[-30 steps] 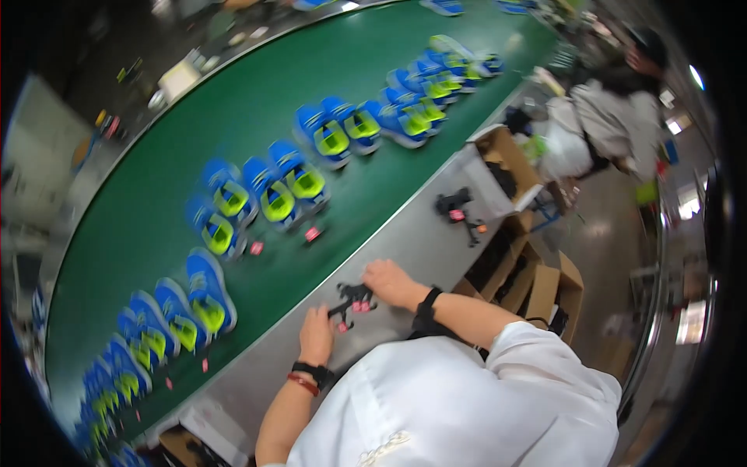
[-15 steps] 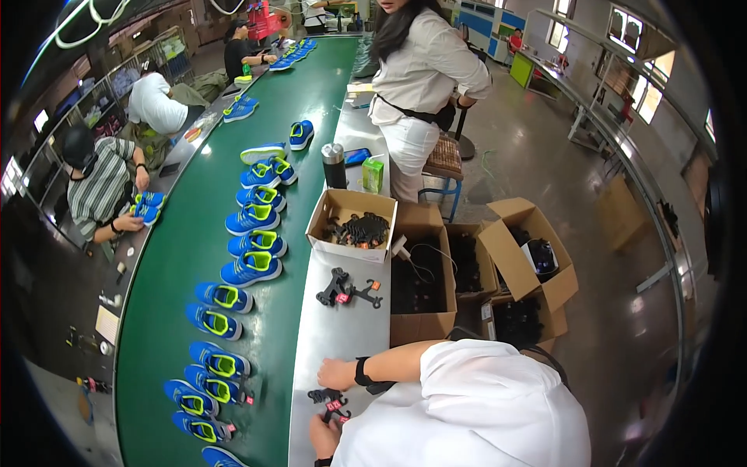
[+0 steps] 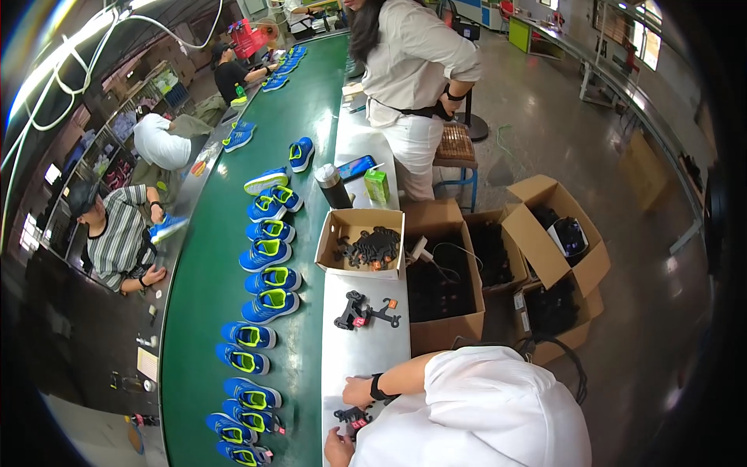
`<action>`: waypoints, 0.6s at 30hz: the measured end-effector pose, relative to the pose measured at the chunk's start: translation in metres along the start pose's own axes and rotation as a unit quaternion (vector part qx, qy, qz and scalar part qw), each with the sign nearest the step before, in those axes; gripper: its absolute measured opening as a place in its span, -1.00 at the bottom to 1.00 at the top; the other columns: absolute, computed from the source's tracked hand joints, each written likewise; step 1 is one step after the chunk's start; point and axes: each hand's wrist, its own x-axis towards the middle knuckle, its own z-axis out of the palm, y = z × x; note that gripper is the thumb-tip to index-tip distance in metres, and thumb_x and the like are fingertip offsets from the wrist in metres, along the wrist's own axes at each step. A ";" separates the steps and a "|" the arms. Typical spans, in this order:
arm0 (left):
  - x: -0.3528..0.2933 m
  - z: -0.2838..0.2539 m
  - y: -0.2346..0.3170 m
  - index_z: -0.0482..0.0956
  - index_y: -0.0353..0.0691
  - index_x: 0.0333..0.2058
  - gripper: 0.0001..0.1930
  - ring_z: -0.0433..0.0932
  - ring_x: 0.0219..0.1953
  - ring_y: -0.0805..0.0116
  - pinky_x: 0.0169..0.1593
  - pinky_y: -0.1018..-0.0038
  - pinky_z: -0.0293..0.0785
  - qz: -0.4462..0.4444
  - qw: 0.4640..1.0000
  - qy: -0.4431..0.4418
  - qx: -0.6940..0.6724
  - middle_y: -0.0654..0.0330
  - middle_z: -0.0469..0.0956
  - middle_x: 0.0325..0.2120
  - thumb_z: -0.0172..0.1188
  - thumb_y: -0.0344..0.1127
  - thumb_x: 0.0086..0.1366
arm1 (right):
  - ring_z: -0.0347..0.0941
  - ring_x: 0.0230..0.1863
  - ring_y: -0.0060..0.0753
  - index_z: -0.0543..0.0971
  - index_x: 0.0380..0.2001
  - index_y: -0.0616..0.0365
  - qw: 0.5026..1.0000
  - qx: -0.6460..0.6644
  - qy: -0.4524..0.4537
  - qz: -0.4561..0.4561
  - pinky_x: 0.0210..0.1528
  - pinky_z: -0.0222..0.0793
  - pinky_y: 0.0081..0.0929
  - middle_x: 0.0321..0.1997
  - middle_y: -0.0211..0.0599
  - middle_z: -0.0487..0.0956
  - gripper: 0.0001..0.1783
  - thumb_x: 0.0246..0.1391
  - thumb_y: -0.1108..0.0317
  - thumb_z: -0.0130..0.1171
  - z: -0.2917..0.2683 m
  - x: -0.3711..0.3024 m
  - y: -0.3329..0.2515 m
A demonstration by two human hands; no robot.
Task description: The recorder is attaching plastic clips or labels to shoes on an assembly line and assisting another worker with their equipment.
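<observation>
My right hand (image 3: 358, 391), with a black band at its wrist, rests on the metal side table with its fingers curled in. Close below it, my left hand (image 3: 338, 449) also has bent fingers and is partly cut off by my white shirt. Between the two lies a small cluster of black plastic hangers (image 3: 354, 418) with red tags; what each hand grips, if anything, is too small to make out. Farther up the table lie more black hangers (image 3: 356, 310) with red and orange tags. Beyond them, an open carton (image 3: 359, 267) holds a heap of the same.
Blue shoes with lime linings (image 3: 271, 306) line the green conveyor belt (image 3: 303, 350) at left. A dark flask (image 3: 333, 185), phone and green box stand past the carton. Open cardboard boxes (image 3: 447, 331) sit right of the table. A person in white (image 3: 412, 70) stands beyond; others sit across the belt.
The whole view has shifted, so the table and belt sit farther right. Across the belt, the person in stripes now holds one shoe raised, the other hand apart. My hands stay by the hangers.
</observation>
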 end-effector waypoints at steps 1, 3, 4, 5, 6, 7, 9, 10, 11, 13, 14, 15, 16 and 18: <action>0.000 -0.002 0.002 0.41 -0.23 -0.03 -0.60 0.52 -0.42 0.12 -0.34 0.27 0.39 0.002 1.000 -0.005 -0.004 0.03 0.57 -0.44 0.16 -0.25 0.16 | 0.54 -0.29 -0.23 0.65 -0.54 0.09 1.000 0.004 0.000 0.002 -0.08 0.22 -0.25 -0.45 -0.23 0.62 -0.75 -0.38 0.22 0.36 -0.001 0.000 0.000; 0.001 -0.007 0.006 0.41 -0.23 -0.03 -0.60 0.52 -0.41 0.12 -0.34 0.27 0.39 0.008 1.000 -0.004 -0.001 0.03 0.57 -0.44 0.16 -0.25 0.16 | 0.54 -0.27 -0.19 0.65 -0.50 0.09 0.999 0.035 -0.026 0.016 -0.05 0.23 -0.22 -0.43 -0.21 0.62 -0.71 -0.40 0.22 0.37 -0.006 0.000 -0.001; 0.001 -0.009 0.007 0.41 -0.23 -0.03 -0.60 0.52 -0.41 0.12 -0.34 0.27 0.39 0.010 1.000 -0.003 0.002 0.03 0.57 -0.44 0.16 -0.25 0.16 | 0.54 -0.25 -0.18 0.65 -0.46 0.10 0.999 0.036 -0.031 0.020 -0.02 0.22 -0.21 -0.42 -0.20 0.62 -0.67 -0.40 0.21 0.39 -0.009 0.001 -0.001; 0.000 -0.011 0.008 0.41 -0.23 -0.03 -0.60 0.52 -0.41 0.12 -0.34 0.27 0.39 0.011 1.000 -0.002 0.003 0.03 0.57 -0.44 0.16 -0.25 0.16 | 0.54 -0.25 -0.18 0.65 -0.46 0.10 0.999 0.041 -0.023 0.019 -0.02 0.22 -0.21 -0.42 -0.20 0.62 -0.67 -0.40 0.21 0.39 -0.011 0.000 -0.001; 0.000 -0.013 0.009 0.41 -0.23 -0.03 -0.60 0.52 -0.41 0.12 -0.34 0.27 0.39 0.011 1.000 -0.001 0.005 0.03 0.57 -0.44 0.17 -0.25 0.16 | 0.55 -0.25 -0.19 0.64 -0.45 0.10 0.998 0.046 -0.035 0.021 -0.02 0.22 -0.21 -0.41 -0.20 0.62 -0.67 -0.39 0.21 0.39 -0.014 -0.001 -0.002; 0.000 -0.015 0.010 0.41 -0.23 -0.03 -0.60 0.52 -0.41 0.12 -0.34 0.27 0.39 0.011 1.000 -0.002 0.007 0.03 0.57 -0.44 0.17 -0.25 0.16 | 0.55 -0.25 -0.19 0.64 -0.43 0.11 0.998 0.046 -0.043 0.022 -0.02 0.22 -0.22 -0.40 -0.20 0.63 -0.66 -0.38 0.21 0.39 -0.017 -0.002 -0.003; -0.001 -0.017 0.010 0.41 -0.23 -0.03 -0.59 0.52 -0.41 0.12 -0.34 0.27 0.39 0.013 1.000 0.000 0.010 0.03 0.57 -0.44 0.17 -0.25 0.16 | 0.55 -0.25 -0.21 0.65 -0.42 0.11 0.997 0.053 -0.052 0.027 -0.02 0.22 -0.22 -0.39 -0.20 0.63 -0.65 -0.37 0.20 0.40 -0.022 -0.004 -0.004; -0.001 -0.018 0.010 0.41 -0.23 -0.03 -0.59 0.52 -0.41 0.12 -0.34 0.27 0.39 0.013 1.000 0.000 0.011 0.03 0.57 -0.44 0.17 -0.25 0.16 | 0.55 -0.25 -0.22 0.65 -0.42 0.10 0.997 0.055 -0.053 0.028 -0.02 0.22 -0.23 -0.39 -0.20 0.63 -0.65 -0.37 0.20 0.40 -0.023 -0.005 -0.004; -0.001 -0.019 0.011 0.41 -0.23 -0.03 -0.59 0.52 -0.41 0.12 -0.34 0.27 0.39 0.015 1.000 0.000 0.014 0.03 0.57 -0.44 0.17 -0.25 0.16 | 0.55 -0.25 -0.22 0.65 -0.41 0.10 0.997 0.053 -0.048 0.026 -0.03 0.22 -0.23 -0.39 -0.20 0.63 -0.64 -0.37 0.19 0.41 -0.024 -0.006 -0.004; -0.002 -0.020 0.012 0.41 -0.24 -0.03 -0.59 0.52 -0.41 0.12 -0.33 0.27 0.40 0.015 1.000 0.000 0.017 0.02 0.57 -0.44 0.17 -0.24 0.16 | 0.54 -0.24 -0.23 0.65 -0.42 0.09 0.997 0.058 -0.043 0.029 -0.03 0.22 -0.23 -0.39 -0.21 0.63 -0.64 -0.37 0.19 0.41 -0.024 -0.007 -0.004; -0.002 -0.021 0.013 0.41 -0.24 -0.03 -0.59 0.52 -0.41 0.12 -0.33 0.27 0.40 0.016 1.000 -0.001 0.017 0.02 0.57 -0.44 0.17 -0.24 0.16 | 0.54 -0.24 -0.24 0.65 -0.42 0.09 0.997 0.056 -0.034 0.028 -0.03 0.22 -0.24 -0.39 -0.23 0.63 -0.64 -0.38 0.18 0.42 -0.024 -0.007 -0.004; -0.002 -0.021 0.014 0.41 -0.24 -0.03 -0.59 0.52 -0.41 0.12 -0.33 0.27 0.40 0.018 1.000 -0.003 0.017 0.02 0.57 -0.44 0.17 -0.24 0.16 | 0.54 -0.24 -0.24 0.65 -0.42 0.09 0.997 0.057 -0.032 0.028 -0.03 0.22 -0.24 -0.39 -0.23 0.63 -0.64 -0.38 0.18 0.42 -0.024 -0.007 -0.004; -0.001 -0.022 0.015 0.41 -0.24 -0.03 -0.59 0.52 -0.41 0.12 -0.33 0.27 0.40 0.019 1.000 -0.003 0.019 0.02 0.57 -0.44 0.18 -0.24 0.15 | 0.54 -0.23 -0.24 0.65 -0.42 0.09 0.997 0.058 -0.040 0.028 -0.03 0.22 -0.23 -0.38 -0.24 0.63 -0.63 -0.38 0.18 0.42 -0.023 -0.006 -0.003; 0.000 -0.023 0.018 0.41 -0.24 -0.03 -0.58 0.52 -0.41 0.12 -0.33 0.27 0.40 0.020 1.000 -0.003 0.023 0.02 0.57 -0.44 0.18 -0.24 0.15 | 0.54 -0.23 -0.23 0.65 -0.42 0.10 0.997 0.061 -0.046 0.028 -0.03 0.22 -0.23 -0.38 -0.25 0.63 -0.63 -0.38 0.18 0.42 -0.023 -0.006 -0.002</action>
